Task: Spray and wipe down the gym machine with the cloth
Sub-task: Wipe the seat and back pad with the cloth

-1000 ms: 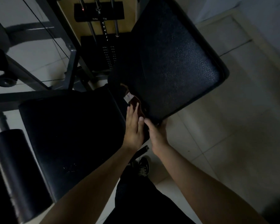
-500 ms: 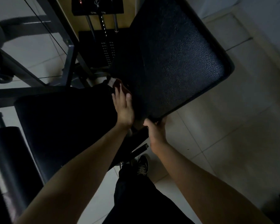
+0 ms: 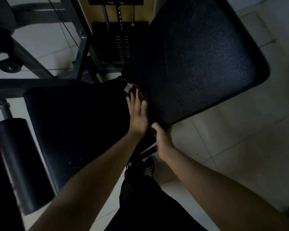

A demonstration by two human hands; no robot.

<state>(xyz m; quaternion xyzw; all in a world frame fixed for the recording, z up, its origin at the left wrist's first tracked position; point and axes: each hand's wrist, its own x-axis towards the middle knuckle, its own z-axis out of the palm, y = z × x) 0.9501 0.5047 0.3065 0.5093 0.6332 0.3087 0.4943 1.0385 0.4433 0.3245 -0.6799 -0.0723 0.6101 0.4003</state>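
Observation:
My left hand (image 3: pixel 138 112) lies flat on a dark red cloth (image 3: pixel 137 90) with a pale tag, pressing it into the crease where the black seat pad (image 3: pixel 77 124) meets the black back pad (image 3: pixel 198 60). Most of the cloth is hidden under my fingers. My right hand (image 3: pixel 162 140) grips the lower near edge of the back pad, thumb on top. No spray bottle shows in the frame.
A weight stack (image 3: pixel 122 45) with guide rods stands behind the pads. Grey steel frame bars (image 3: pixel 80 52) and a cable run at upper left. A black roller pad (image 3: pixel 18 164) sits at lower left. My dark trousers and shoe (image 3: pixel 148 167) stand on pale floor tiles (image 3: pixel 232 147).
My left hand slid the cloth up the crease between the pads, away from me, then eased slightly back. The right hand kept its hold on the back pad's edge.

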